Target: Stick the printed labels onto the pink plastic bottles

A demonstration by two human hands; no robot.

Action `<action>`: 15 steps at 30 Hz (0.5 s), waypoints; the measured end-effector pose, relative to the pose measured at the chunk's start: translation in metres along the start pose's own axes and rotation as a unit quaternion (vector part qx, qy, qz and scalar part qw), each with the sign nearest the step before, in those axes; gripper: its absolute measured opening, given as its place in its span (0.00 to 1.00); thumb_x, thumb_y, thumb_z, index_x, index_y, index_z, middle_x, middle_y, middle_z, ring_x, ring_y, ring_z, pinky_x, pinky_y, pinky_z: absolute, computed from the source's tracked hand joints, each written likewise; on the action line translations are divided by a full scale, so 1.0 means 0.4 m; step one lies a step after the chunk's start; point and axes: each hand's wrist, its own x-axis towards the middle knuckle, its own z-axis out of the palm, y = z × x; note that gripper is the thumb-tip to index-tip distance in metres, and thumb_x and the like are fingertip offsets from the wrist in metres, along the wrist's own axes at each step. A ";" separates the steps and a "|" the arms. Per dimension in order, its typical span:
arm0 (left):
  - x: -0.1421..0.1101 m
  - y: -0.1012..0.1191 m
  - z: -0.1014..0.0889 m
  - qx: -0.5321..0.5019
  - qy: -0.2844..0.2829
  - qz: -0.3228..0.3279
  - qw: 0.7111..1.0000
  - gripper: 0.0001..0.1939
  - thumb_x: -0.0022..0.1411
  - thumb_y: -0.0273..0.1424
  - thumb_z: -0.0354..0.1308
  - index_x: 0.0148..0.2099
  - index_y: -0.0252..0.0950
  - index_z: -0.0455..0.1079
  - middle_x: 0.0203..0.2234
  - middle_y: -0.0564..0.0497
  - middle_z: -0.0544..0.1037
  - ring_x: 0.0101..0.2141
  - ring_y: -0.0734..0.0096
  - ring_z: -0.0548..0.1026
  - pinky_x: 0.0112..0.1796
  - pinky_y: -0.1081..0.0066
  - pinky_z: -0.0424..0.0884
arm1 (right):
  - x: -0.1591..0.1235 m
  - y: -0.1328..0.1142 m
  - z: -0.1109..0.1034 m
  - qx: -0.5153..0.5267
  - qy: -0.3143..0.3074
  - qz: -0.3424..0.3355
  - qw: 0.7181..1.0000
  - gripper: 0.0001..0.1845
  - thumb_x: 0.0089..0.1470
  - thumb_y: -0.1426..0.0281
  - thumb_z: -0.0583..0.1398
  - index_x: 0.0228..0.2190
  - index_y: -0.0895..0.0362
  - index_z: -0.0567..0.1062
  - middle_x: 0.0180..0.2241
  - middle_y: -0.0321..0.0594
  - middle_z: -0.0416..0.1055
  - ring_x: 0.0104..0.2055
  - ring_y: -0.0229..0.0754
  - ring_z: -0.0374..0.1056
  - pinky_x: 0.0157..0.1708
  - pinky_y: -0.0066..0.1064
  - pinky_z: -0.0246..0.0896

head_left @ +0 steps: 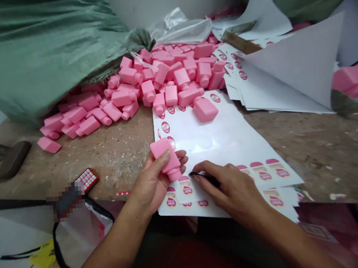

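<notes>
Well, left grip (149, 183) clasps pink bottle (161, 147) (thumb atop); right grip (234, 184), palm-down, pinches black tool (211, 178).

Pink bottles (181, 78) beside a green sack (56, 56).

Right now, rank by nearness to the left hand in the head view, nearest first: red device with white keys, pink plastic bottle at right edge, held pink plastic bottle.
1. Held pink plastic bottle, in the left hand
2. Red white-keyed device, to its left
3. Right-edge pink bottle, far right
</notes>
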 end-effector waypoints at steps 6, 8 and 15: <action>0.004 -0.021 -0.004 -0.029 0.026 0.017 0.999 0.19 0.60 0.26 0.60 0.53 0.35 0.65 0.41 0.43 0.80 0.42 0.63 0.79 0.47 0.62 0.73 | -0.008 -0.017 -0.003 -0.052 0.041 -0.052 0.996 0.11 0.61 0.69 0.52 0.33 0.54 0.73 0.20 0.32 0.72 0.18 0.39 0.61 0.27 0.32 0.48; 0.004 -0.020 -0.008 -0.037 0.020 0.014 0.999 0.18 0.61 0.27 0.60 0.53 0.35 0.65 0.41 0.43 0.80 0.43 0.63 0.78 0.47 0.63 0.72 | -0.011 -0.018 0.001 -0.062 0.056 -0.055 0.995 0.11 0.62 0.69 0.51 0.33 0.54 0.73 0.20 0.32 0.72 0.17 0.38 0.60 0.28 0.32 0.48; 0.010 -0.020 -0.016 -0.045 0.014 0.008 0.999 0.15 0.61 0.29 0.59 0.50 0.33 0.68 0.41 0.41 0.80 0.45 0.60 0.77 0.47 0.63 0.73 | -0.011 -0.020 0.008 -0.076 0.078 -0.062 0.992 0.13 0.62 0.69 0.51 0.31 0.55 0.73 0.18 0.32 0.71 0.17 0.38 0.58 0.27 0.32 0.47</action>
